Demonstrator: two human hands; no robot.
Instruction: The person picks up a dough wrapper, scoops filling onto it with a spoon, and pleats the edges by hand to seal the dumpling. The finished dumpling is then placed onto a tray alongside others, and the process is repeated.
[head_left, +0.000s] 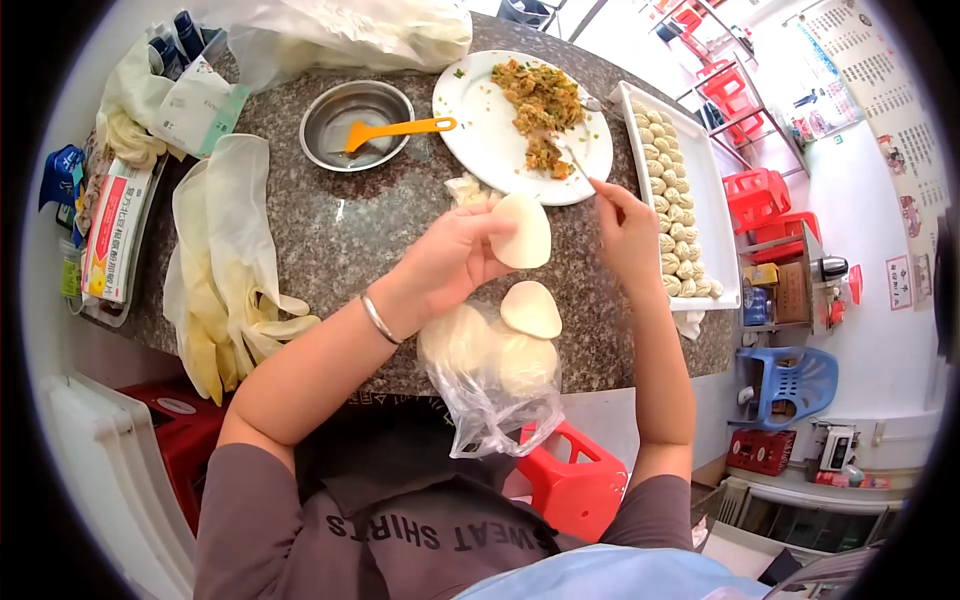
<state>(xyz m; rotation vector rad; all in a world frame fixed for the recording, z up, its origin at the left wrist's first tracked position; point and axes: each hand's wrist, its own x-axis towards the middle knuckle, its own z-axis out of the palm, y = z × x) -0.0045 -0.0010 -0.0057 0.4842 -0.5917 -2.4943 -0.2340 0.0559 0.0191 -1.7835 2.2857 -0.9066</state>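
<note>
My left hand (450, 250) is closed on the edge of a round, pale dumpling wrapper (523, 232), held up over the counter. My right hand (628, 235) grips a thin metal utensil (578, 163) whose far end reaches the filling; its exact kind is not clear. Brown and green chopped filling (540, 95) is heaped on a white oval plate (470, 120). Below my left hand, a loose wrapper (531, 310) lies on more wrappers in a clear plastic bag (480, 400) at the counter's near edge.
Right of the plate, a white tray (722, 220) carries rows of pleated dumplings (672, 190). A metal bowl (325, 150) with an orange-handled scraper (405, 128) stands at back left. Pale gloves (225, 260) lie on the left. A red stool (575, 490) stands below the counter.
</note>
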